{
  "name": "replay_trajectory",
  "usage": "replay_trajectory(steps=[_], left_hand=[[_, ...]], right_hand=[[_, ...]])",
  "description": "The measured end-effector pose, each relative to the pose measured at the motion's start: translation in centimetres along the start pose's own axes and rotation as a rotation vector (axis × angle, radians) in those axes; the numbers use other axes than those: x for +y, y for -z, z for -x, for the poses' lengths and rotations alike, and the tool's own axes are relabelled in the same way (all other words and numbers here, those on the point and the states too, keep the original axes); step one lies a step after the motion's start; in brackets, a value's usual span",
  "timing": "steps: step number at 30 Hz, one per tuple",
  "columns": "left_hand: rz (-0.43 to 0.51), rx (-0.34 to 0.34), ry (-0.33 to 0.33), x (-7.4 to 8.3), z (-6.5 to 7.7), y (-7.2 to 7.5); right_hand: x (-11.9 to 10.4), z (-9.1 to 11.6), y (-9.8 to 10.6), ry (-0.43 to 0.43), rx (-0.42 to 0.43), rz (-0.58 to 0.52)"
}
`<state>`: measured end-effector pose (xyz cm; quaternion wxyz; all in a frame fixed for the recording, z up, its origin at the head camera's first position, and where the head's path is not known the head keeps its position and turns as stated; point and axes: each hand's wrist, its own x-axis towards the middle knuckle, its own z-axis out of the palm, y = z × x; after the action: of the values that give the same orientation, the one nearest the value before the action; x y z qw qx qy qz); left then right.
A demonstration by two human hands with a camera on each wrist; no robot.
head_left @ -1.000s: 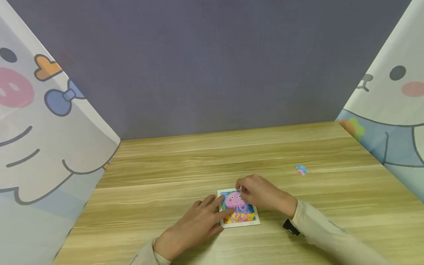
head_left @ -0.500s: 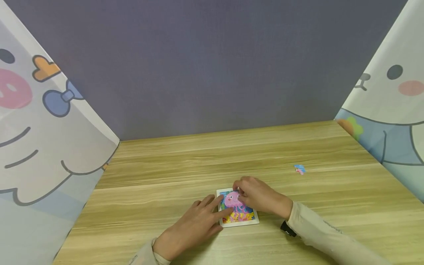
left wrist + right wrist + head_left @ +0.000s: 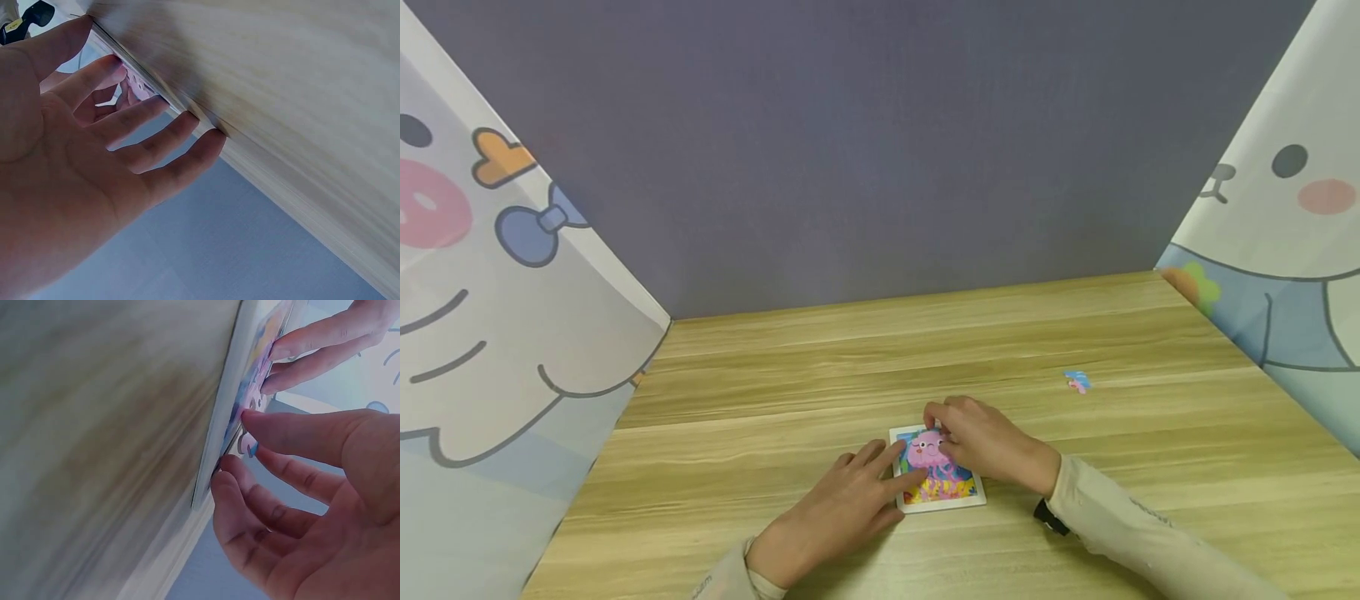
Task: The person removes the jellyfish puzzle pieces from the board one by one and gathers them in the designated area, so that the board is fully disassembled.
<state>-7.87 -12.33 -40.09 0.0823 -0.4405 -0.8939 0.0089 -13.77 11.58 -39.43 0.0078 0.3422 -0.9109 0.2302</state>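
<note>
A small square jigsaw puzzle (image 3: 940,490) in a white frame lies on the table, with a pink jellyfish over yellow and blue. My left hand (image 3: 844,510) rests at its left side, fingers spread, index and middle fingertips touching the picture. At the upper right of the puzzle, my right hand (image 3: 988,440) has curled fingers and pinches a puzzle piece (image 3: 244,445), tilted up between thumb and index finger in the right wrist view. Most of that piece is hidden in the head view. The left wrist view shows the left hand's straight fingers (image 3: 178,159) along the frame edge.
A loose blue and pink puzzle piece (image 3: 1078,382) lies on the wooden table (image 3: 760,375), farther back and to the right. A grey panel (image 3: 880,150) stands behind the table, and cartoon-printed cloths flank both sides. A black strap (image 3: 1049,518) sits at the right wrist.
The right hand has shifted slightly left across the upper part of the puzzle, with its fingers still curled. The left hand stays in place on the puzzle.
</note>
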Motion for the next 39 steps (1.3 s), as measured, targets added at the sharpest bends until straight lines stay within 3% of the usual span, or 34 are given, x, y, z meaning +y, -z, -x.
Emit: replay_trajectory(steps=[8,18,25,33,39], left_hand=[[-0.002,0.005,-0.002,0.0,0.0,0.0],[0.002,0.023,-0.014,-0.1,0.1,-0.1],[0.003,0.020,-0.005,-0.1,0.1,-0.1],[0.035,-0.044,0.016,0.0,0.4,0.3],[0.034,0.005,-0.014,-0.1,0.3,0.0]], right_hand=[[0.1,-0.1,0.0,0.030,0.015,-0.013],[0.9,-0.4,1.0,0.014,-0.086,-0.206],[0.9,-0.5,1.7,0.016,-0.053,-0.163],[1.6,-0.5,2.7,0.049,-0.056,-0.205],[2.3,-0.4,3.3,0.051,-0.025,-0.212]])
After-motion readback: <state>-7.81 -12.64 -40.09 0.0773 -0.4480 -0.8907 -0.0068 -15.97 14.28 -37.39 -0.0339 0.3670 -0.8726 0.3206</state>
